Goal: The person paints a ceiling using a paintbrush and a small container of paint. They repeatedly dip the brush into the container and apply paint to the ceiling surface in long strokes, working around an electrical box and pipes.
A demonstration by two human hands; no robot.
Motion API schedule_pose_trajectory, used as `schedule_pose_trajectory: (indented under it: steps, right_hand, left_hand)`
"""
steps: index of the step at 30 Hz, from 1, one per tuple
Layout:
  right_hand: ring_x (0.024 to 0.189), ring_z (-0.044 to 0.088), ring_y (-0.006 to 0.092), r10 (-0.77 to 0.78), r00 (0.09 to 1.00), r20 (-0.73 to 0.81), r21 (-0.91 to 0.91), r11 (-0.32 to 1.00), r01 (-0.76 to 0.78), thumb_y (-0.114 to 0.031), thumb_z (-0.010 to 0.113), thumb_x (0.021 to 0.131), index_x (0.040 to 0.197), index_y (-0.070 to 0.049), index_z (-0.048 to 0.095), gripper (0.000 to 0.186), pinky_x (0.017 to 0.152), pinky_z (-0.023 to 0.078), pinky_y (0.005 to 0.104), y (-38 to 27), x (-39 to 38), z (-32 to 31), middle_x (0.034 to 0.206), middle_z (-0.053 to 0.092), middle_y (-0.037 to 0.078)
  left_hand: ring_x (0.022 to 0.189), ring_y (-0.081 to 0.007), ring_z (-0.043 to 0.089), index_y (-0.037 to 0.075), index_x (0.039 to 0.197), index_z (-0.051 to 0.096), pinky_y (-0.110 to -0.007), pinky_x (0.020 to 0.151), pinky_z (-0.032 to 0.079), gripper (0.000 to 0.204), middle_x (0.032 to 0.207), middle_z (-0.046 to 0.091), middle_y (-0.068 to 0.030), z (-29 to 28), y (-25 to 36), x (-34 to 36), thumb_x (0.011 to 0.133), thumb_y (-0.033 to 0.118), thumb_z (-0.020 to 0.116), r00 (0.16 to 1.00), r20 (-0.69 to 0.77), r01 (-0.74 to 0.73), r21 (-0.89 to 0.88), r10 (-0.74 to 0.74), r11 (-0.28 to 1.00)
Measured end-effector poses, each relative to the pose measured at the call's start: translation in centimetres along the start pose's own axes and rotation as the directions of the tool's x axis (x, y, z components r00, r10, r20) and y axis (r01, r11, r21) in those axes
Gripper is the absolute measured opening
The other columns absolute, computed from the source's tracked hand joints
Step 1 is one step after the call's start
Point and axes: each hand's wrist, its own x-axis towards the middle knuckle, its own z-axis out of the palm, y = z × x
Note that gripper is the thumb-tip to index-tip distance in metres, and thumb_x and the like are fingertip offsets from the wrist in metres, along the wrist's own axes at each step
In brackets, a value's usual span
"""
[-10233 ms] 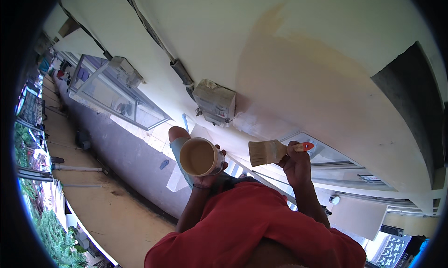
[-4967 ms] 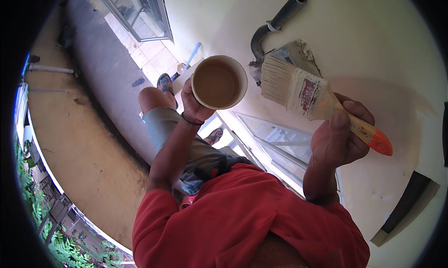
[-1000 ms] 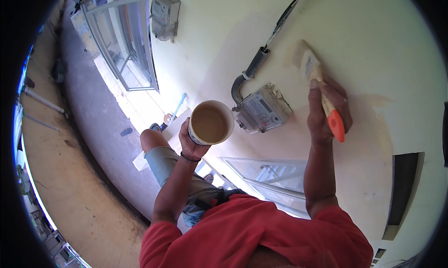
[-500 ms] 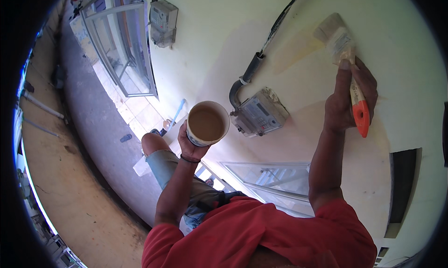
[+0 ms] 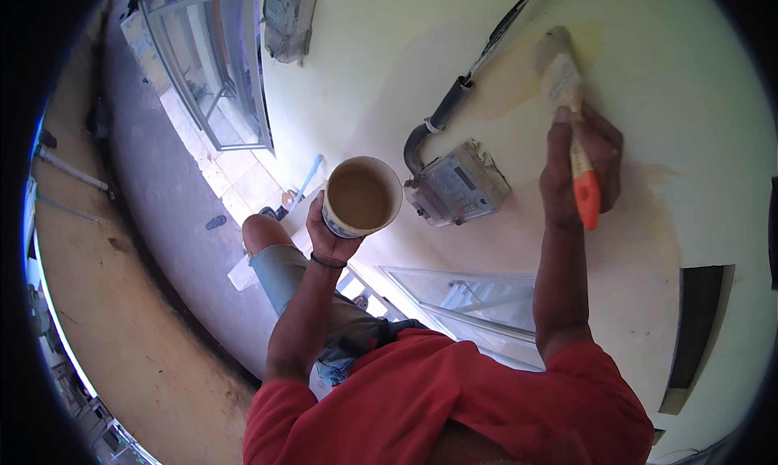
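Observation:
In my left hand [image 5: 328, 236] is a round white tub [image 5: 344, 228], gripped from below and the side. Tan-brown liquid paint [image 5: 359, 199] fills part of it. My right hand [image 5: 579, 165] is closed round the handle of a wide paintbrush [image 5: 559, 78] with an orange handle end. The brush's bristles lie against the pale wall [image 5: 519, 149], over a damp-looking yellowish-tan patch [image 5: 519, 80]. Slight motion blur softens the bristles and fingers.
A meter box [image 5: 458, 185] juts from the wall between tub and brush, with a black conduit pipe [image 5: 433, 117] and cables above it. Another meter [image 5: 288, 19] is farther left. An open window [image 5: 211, 68] swings out at upper left. A dark recess [image 5: 698, 327] cuts the wall at right.
My right hand and the brush have swept left across the wall, leaving a wet yellowish band to the right of the bristles. The tub remains in my left hand, nearly unmoved.

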Motion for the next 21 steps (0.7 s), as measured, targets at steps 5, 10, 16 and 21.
schedule_pose_trajectory:
  steps: [5, 10, 16, 21]
  right_hand:
    - [0.083, 0.073, 0.0258, 0.111, 0.913, 0.394, 0.173, 0.966, -0.192, 0.008, 0.081, 0.085, 0.104, -0.005, 0.071, 0.025, 0.069, 0.062, 0.0352, -0.7, -5.2, -0.6, 0.103, 0.070, 0.015]
    - [0.081, 0.073, 0.0240, 0.104, 0.992, 0.070, 0.089, 0.990, -0.110, 0.006, 0.082, 0.081, 0.099, -0.006, 0.071, 0.025, 0.068, 0.060, 0.0337, -0.8, -2.6, 0.0, 0.101, 0.070, 0.011]
    - [0.081, 0.073, 0.0234, 0.144, 0.866, 0.479, 0.103, 0.971, -0.218, 0.005, 0.083, 0.082, 0.098, -0.007, 0.071, 0.023, 0.068, 0.060, 0.0350, -1.1, -6.8, -2.8, 0.100, 0.071, 0.011]
    - [0.085, 0.074, 0.0288, 0.019, 0.999, 0.050, -0.087, 0.996, -0.015, 0.006, 0.079, 0.090, 0.105, -0.001, 0.063, 0.023, 0.072, 0.062, 0.0356, 0.1, -0.1, -5.3, 0.100, 0.073, 0.021]
  left_hand:
    - [0.140, -0.0349, 0.054, 0.013, 0.150, 0.056, -0.062, 0.115, 0.044, 0.059, 0.152, 0.057, -0.0132, -0.2, 0.0, 0.0, 0.103, 0.050, 0.056, 0.999, -0.036, -0.039, 0.051, 0.040, 0.998]
    - [0.141, -0.0342, 0.054, 0.013, 0.150, 0.056, -0.061, 0.115, 0.045, 0.059, 0.153, 0.057, -0.0125, -0.2, 0.3, 0.0, 0.103, 0.049, 0.056, 1.000, -0.004, -0.029, 0.021, 0.029, 0.999]
    - [0.141, -0.0348, 0.054, 0.013, 0.151, 0.055, -0.062, 0.115, 0.044, 0.061, 0.153, 0.056, -0.0132, -0.1, 0.0, 0.3, 0.102, 0.049, 0.057, 0.998, -0.052, -0.024, 0.038, 0.026, 0.999]
    - [0.135, -0.0388, 0.053, 0.021, 0.154, 0.048, -0.059, 0.089, 0.050, 0.068, 0.155, 0.050, -0.0121, -0.9, 0.2, 0.5, 0.099, 0.060, 0.055, 0.994, -0.094, -0.053, 0.059, 0.058, 0.997]
